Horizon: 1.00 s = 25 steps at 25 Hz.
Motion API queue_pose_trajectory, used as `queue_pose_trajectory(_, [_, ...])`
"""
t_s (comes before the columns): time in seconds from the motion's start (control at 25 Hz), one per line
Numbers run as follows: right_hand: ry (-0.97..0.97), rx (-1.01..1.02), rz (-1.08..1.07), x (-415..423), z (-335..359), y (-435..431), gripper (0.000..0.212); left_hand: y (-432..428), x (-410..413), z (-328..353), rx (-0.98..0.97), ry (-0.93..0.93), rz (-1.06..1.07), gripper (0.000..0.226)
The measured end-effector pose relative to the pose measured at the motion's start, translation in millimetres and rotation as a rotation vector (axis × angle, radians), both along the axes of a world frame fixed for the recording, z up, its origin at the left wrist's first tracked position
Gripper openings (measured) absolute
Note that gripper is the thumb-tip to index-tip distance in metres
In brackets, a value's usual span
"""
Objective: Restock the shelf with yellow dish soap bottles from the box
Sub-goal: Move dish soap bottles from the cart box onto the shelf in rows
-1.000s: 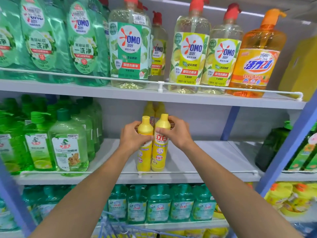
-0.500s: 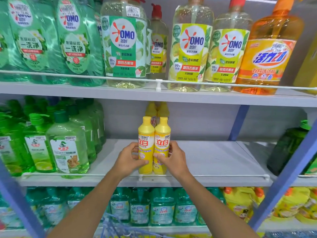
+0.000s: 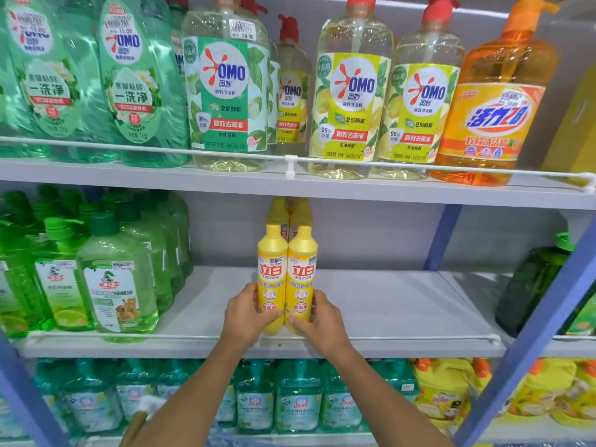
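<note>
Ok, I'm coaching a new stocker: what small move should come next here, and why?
Probably release both: the left hand and right hand hold the two front yellow bottles, which seem to stand upright, side by side, on the middle shelf.

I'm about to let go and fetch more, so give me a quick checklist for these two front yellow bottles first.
1. Left front bottle and right front bottle upright: ok.
2. Labels facing outward: ok.
3. Lined up with the rear yellow bottles: ok.
4. Bases seated behind the white rail: cannot tell; the left hand and right hand wrap the lower parts.
5. Bare middle shelf to their right for more: ok.
6. Box located: cannot tell, none in view.
</note>
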State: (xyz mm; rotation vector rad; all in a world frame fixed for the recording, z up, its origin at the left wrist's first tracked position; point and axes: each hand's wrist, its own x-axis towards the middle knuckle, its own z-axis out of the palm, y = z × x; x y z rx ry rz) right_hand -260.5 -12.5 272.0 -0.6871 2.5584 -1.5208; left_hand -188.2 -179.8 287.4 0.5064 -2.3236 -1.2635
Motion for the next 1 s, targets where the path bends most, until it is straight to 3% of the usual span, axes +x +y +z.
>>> queue_pose_trajectory(0.24, [0.049, 0.085, -0.076, -2.3, 2.1, -8.5, 0.06, 1.2, -9.4, -10.7, -0.03, -0.045, 0.05, 0.054])
queue_pose_trajectory(0.64, [-0.006, 0.063, -0.133, -24.5, 0.5, -25.4, 0.058, -8.9, -42.8, -18.0, 0.012, -0.117, 0.067, 0.055])
queue_pose_trajectory(1.0, [0.023, -0.03, -0.204, -69.3, -11.4, -42.2, 0.057, -25.8, -71.0, -22.0, 0.138, 0.055, -0.015, 0.051])
